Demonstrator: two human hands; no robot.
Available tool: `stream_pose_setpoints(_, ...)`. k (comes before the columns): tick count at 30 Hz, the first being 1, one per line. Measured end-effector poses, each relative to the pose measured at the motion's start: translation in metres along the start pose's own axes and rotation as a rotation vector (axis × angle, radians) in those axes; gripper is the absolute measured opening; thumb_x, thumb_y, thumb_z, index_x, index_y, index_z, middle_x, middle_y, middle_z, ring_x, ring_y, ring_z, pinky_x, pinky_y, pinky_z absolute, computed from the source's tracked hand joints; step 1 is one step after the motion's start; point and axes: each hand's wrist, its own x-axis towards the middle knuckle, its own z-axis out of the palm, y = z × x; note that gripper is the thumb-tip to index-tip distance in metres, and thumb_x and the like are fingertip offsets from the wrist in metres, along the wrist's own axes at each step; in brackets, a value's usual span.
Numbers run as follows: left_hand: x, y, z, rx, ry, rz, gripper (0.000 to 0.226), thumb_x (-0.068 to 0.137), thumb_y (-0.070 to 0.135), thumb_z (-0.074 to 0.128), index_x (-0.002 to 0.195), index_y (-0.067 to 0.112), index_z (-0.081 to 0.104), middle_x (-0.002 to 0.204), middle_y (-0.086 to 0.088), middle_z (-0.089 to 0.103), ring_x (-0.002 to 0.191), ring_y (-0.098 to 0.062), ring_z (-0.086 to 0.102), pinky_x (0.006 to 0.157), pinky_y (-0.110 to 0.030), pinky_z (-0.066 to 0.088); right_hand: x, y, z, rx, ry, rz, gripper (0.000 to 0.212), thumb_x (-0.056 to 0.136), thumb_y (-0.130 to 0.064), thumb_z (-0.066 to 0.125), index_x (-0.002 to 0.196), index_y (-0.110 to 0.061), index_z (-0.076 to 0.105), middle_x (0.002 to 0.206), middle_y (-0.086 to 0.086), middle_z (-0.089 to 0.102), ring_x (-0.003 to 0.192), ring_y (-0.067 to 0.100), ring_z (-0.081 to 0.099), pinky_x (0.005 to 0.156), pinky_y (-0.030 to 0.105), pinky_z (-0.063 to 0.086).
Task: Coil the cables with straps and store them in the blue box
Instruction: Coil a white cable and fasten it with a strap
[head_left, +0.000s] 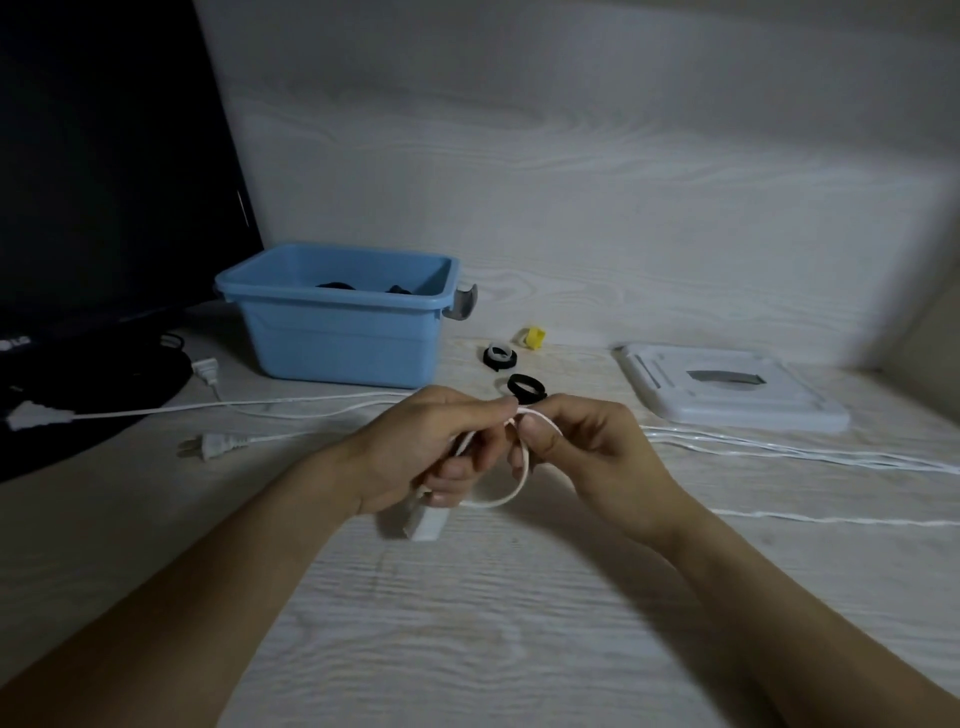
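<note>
My left hand (431, 452) grips a small loop of white cable (511, 496) near its white end block (423, 525), which hangs just above the table. My right hand (576, 457) pinches the top of the same loop, close against the left hand. More of the white cable trails off to the right (779, 452) across the table. A blue box (343, 322) stands behind the hands at the left, with dark coiled cables (363, 287) inside. Rolled straps lie between box and hands: a black one (525, 387), a black-and-white one (497, 356) and a yellow one (534, 338).
A white lid (727, 387) lies flat at the right. Another white cable with a two-pin plug (215, 446) runs along the table at the left, and a smaller plug (206, 370) sits near the box. A dark monitor (104, 182) fills the left side.
</note>
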Motion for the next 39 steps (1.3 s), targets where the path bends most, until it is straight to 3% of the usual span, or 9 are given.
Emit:
stream_pose_setpoints(4, 0.004, -0.001, 0.002, -0.125, 0.115, 0.003, 0.034, 0.081, 0.042, 0.063, 0.069, 0.011, 0.059, 0.049, 0.002, 0.023, 0.04, -0.01, 0.02, 0.046, -0.027, 0.016, 0.001, -0.005, 0.01, 0.266, 0.037, 0.137, 0.031, 0.096, -0.022, 0.052, 0.09, 0.007, 0.062, 0.072, 0.019, 0.062, 0.064, 0.025, 0.064, 0.071, 0.036, 0.056)
stream_pose_setpoints(8, 0.005, -0.002, 0.004, -0.22, 0.097, 0.001, 0.022, 0.084, 0.032, 0.06, 0.078, 0.011, 0.055, 0.05, 0.004, 0.029, 0.039, -0.008, 0.024, 0.042, -0.023, 0.021, 0.003, -0.007, 0.014, 0.389, 0.151, 0.216, 0.03, 0.094, -0.027, 0.049, 0.085, -0.003, 0.066, 0.06, 0.008, 0.059, 0.05, 0.02, 0.058, 0.057, 0.033, 0.053)
stream_pose_setpoints(12, 0.006, -0.002, 0.006, -0.279, 0.072, -0.046, 0.022, 0.085, 0.032, 0.056, 0.072, 0.016, 0.049, 0.051, 0.004, 0.034, 0.041, -0.009, 0.029, 0.046, -0.025, 0.022, 0.004, -0.006, 0.014, 0.356, 0.276, 0.187, 0.031, 0.093, -0.029, 0.052, 0.088, -0.003, 0.068, 0.067, 0.015, 0.064, 0.059, 0.024, 0.062, 0.058, 0.035, 0.054)
stream_pose_setpoints(17, 0.008, -0.006, 0.005, -0.352, 0.027, -0.098, 0.026, 0.083, 0.029, 0.047, 0.062, 0.019, 0.035, 0.054, -0.004, 0.04, 0.051, -0.02, 0.046, 0.054, -0.029, 0.045, 0.003, -0.004, 0.016, 0.229, 0.347, 0.09, 0.03, 0.099, -0.022, 0.05, 0.087, -0.001, 0.067, 0.076, 0.009, 0.066, 0.072, 0.02, 0.064, 0.069, 0.033, 0.056)
stream_pose_setpoints(25, 0.005, -0.004, -0.003, -0.53, 0.048, -0.009, 0.022, 0.094, 0.019, 0.038, 0.08, 0.01, 0.052, 0.059, 0.002, 0.041, 0.038, -0.01, 0.031, 0.039, -0.023, 0.031, 0.004, -0.017, 0.003, 0.069, 0.421, 0.163, 0.019, 0.093, -0.015, 0.063, 0.084, 0.0, 0.069, 0.044, -0.014, 0.049, 0.04, 0.004, 0.032, 0.044, 0.021, 0.026)
stream_pose_setpoints(27, 0.004, -0.004, -0.005, -0.534, -0.01, 0.035, 0.02, 0.092, 0.014, 0.04, 0.094, 0.004, 0.058, 0.063, 0.001, 0.043, 0.042, -0.009, 0.034, 0.043, -0.022, 0.032, 0.004, -0.019, 0.002, 0.104, 0.421, 0.172, 0.019, 0.093, -0.016, 0.064, 0.079, -0.005, 0.07, 0.044, -0.011, 0.042, 0.041, 0.008, 0.028, 0.044, 0.022, 0.023)
stream_pose_setpoints(32, 0.003, -0.004, 0.001, -0.48, -0.036, 0.112, 0.037, 0.087, 0.007, 0.039, 0.117, -0.003, 0.058, 0.066, 0.0, 0.053, 0.046, -0.009, 0.041, 0.046, -0.021, 0.034, 0.003, -0.023, 0.004, 0.099, 0.398, 0.173, 0.042, 0.096, -0.019, 0.06, 0.056, -0.026, 0.068, 0.063, 0.032, 0.04, 0.049, 0.02, 0.027, 0.052, 0.034, 0.023)
stream_pose_setpoints(34, 0.003, -0.002, -0.001, -0.496, 0.0, 0.115, 0.035, 0.088, 0.009, 0.039, 0.109, -0.002, 0.064, 0.058, 0.001, 0.045, 0.041, -0.009, 0.032, 0.043, -0.022, 0.025, 0.003, -0.021, 0.004, 0.064, 0.374, 0.171, 0.037, 0.098, -0.021, 0.057, 0.063, -0.024, 0.068, 0.066, 0.032, 0.041, 0.051, 0.022, 0.03, 0.051, 0.033, 0.025)
stream_pose_setpoints(39, 0.005, -0.001, -0.014, -0.641, 0.108, 0.007, 0.028, 0.093, 0.025, 0.038, 0.075, 0.01, 0.053, 0.046, 0.008, 0.022, 0.033, -0.007, 0.016, 0.04, -0.024, 0.008, 0.004, -0.01, -0.002, -0.074, 0.36, 0.075, 0.007, 0.094, -0.016, 0.065, 0.09, -0.011, 0.063, 0.065, -0.004, 0.059, 0.058, 0.006, 0.051, 0.053, 0.017, 0.04)
